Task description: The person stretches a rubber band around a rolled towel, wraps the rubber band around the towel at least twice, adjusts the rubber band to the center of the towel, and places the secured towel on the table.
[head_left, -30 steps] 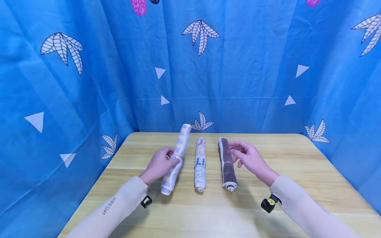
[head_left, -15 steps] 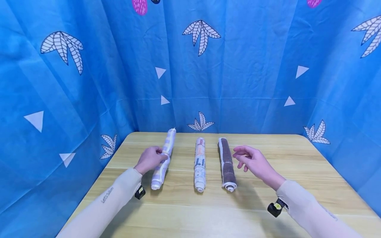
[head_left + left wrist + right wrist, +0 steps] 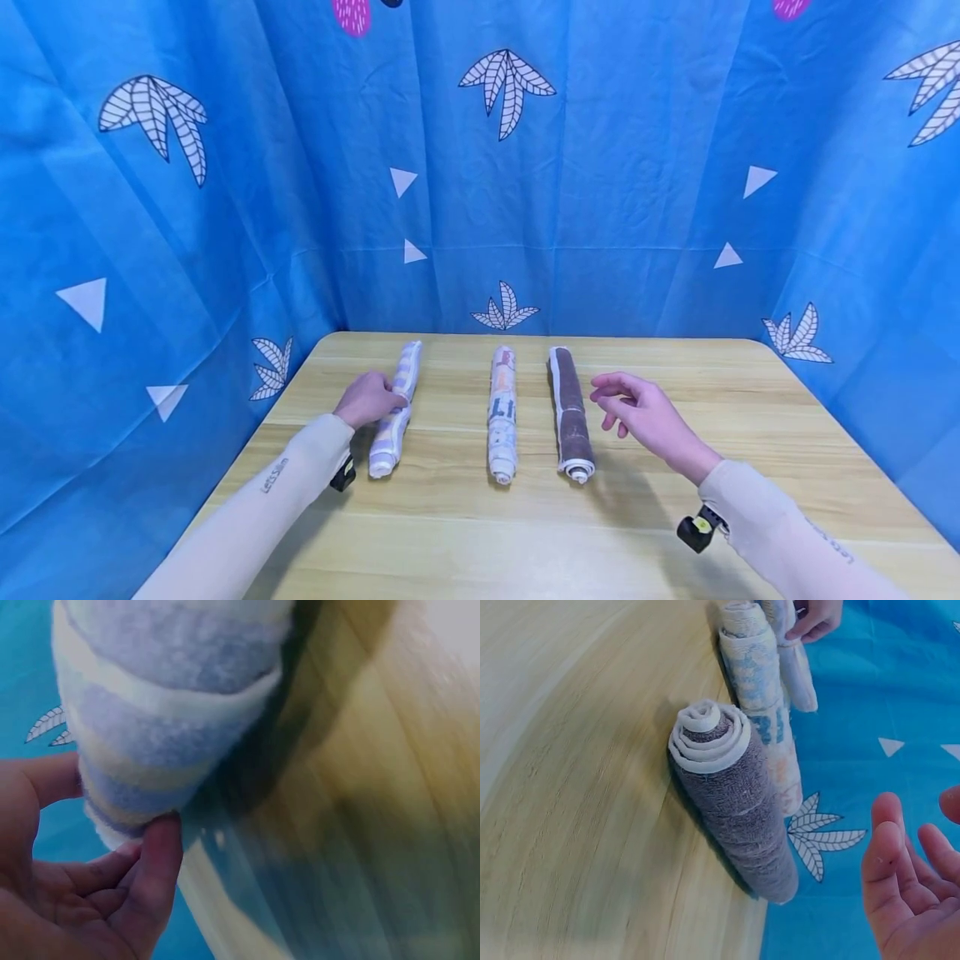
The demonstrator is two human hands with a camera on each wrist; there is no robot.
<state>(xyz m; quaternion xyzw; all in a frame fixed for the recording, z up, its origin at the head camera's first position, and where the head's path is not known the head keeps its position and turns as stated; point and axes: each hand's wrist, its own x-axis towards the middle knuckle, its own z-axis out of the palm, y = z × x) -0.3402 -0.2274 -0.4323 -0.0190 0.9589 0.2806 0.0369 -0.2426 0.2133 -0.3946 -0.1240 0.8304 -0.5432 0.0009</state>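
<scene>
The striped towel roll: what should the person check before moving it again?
1. Left hand has a grip on the striped towel roll: ok.
2. Roll still wound tight: ok.
3. Roll resting flat on the table: cannot tell; wrist view is blurred.
4. Gap to the printed towel roll: ok, apart.
5. Right hand free, off the brown towel roll: ok.

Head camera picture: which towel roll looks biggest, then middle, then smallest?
1. Printed roll, longest.
2. Brown roll, nearly alike, so unsure.
3. Striped roll in the left hand, slightly shorter; partly hidden.
</scene>
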